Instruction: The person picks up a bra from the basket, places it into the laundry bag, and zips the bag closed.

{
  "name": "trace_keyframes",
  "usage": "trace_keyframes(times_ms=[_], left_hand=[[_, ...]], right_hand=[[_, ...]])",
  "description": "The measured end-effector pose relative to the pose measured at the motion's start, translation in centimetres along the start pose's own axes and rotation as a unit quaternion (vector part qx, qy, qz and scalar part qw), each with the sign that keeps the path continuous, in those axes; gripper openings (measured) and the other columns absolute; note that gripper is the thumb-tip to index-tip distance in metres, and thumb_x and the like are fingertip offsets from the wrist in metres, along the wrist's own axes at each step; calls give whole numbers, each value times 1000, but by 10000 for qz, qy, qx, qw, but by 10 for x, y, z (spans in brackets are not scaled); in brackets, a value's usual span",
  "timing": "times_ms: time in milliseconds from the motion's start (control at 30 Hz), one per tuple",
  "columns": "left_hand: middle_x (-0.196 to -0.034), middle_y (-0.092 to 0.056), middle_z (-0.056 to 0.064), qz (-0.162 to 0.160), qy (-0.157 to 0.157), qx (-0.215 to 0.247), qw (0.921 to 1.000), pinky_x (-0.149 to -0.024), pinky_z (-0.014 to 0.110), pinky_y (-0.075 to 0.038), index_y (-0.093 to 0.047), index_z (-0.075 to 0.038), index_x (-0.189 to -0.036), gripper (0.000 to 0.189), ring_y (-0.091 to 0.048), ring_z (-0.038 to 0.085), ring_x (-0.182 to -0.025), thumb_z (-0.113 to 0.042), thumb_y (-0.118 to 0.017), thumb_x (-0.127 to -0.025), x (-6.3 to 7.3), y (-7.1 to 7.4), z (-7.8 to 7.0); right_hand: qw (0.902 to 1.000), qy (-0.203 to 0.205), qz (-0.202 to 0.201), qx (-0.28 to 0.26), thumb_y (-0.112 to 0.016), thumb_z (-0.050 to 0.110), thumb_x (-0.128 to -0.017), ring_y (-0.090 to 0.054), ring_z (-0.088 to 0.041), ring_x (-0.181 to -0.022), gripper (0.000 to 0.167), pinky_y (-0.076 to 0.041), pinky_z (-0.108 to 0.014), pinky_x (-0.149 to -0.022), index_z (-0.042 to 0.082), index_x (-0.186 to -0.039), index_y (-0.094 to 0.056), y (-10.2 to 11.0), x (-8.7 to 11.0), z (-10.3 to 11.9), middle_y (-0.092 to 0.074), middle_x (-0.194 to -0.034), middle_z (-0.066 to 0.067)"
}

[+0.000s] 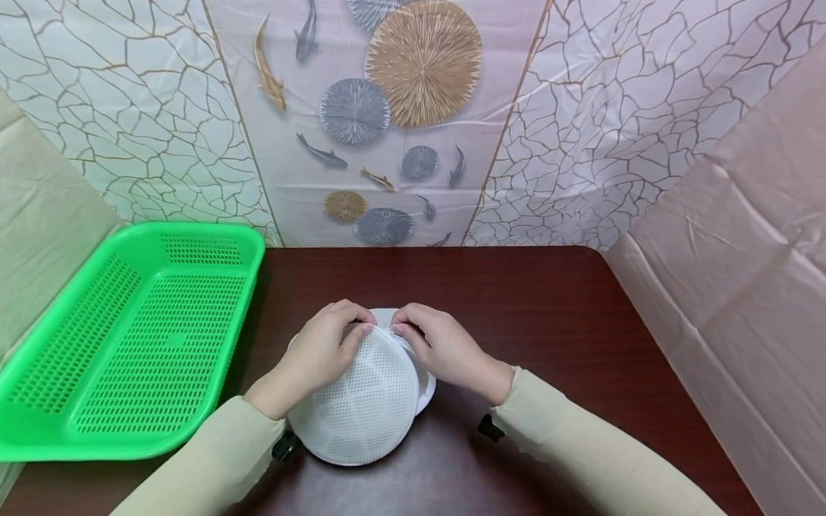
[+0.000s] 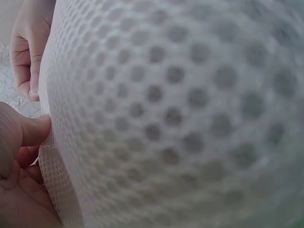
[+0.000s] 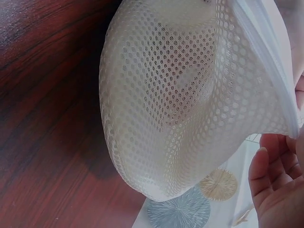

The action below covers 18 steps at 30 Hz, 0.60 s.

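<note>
On the dark wooden counter (image 1: 538,314), just in front of the person, lies a round white mesh laundry bag (image 1: 363,396), and both hands meet at its far edge. The left hand (image 1: 321,352) pinches the rim with thumb and curled fingers (image 2: 33,130), while the right hand (image 1: 443,348) pinches the white zipper band (image 3: 266,57) right beside it; neither hand is relaxed, both are closed on the bag's edge. To handle this well, the two grips should probably stay close together on the seam so the thin mesh is kept taut between them, with the pull running along the zipper line rather than across it, since slack netting would likely bunch and snag. Whether a zipper tab is between the fingers cannot be told. The head view gives the layout: the bag at the middle of the counter, an empty-looking green perforated plastic basket (image 1: 129,336) well to the left, and patterned sheeting with fish and round motifs behind. The left wrist view shows only blurred mesh up close plus both hands' fingertips at the rim. The right wrist view alone shows the bag's domed, hollow shape lifted off the counter on that side, and the reinforced band along its edge.
</note>
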State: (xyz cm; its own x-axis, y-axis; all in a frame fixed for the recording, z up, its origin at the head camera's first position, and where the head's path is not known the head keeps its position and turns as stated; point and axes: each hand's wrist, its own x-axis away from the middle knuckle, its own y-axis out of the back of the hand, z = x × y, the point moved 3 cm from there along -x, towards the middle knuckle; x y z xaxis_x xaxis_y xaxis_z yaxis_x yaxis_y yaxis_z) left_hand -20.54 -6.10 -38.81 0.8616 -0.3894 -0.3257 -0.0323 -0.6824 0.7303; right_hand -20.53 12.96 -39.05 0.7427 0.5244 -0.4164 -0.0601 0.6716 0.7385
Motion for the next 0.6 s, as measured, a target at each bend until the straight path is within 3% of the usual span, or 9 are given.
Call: trace_keyframes(times_ms=[600], left_hand=[[-101, -61, 2, -206, 487, 210, 9984, -86, 39, -48, -66, -10, -100, 8, -56, 21, -93, -14, -62, -95, 2, 10, 6]], right_hand=[[9999, 55, -110, 33, -59, 16, -97, -53, -6, -78, 6, -45, -24, -69, 12, -93, -63, 5, 4, -2, -58, -89, 7]])
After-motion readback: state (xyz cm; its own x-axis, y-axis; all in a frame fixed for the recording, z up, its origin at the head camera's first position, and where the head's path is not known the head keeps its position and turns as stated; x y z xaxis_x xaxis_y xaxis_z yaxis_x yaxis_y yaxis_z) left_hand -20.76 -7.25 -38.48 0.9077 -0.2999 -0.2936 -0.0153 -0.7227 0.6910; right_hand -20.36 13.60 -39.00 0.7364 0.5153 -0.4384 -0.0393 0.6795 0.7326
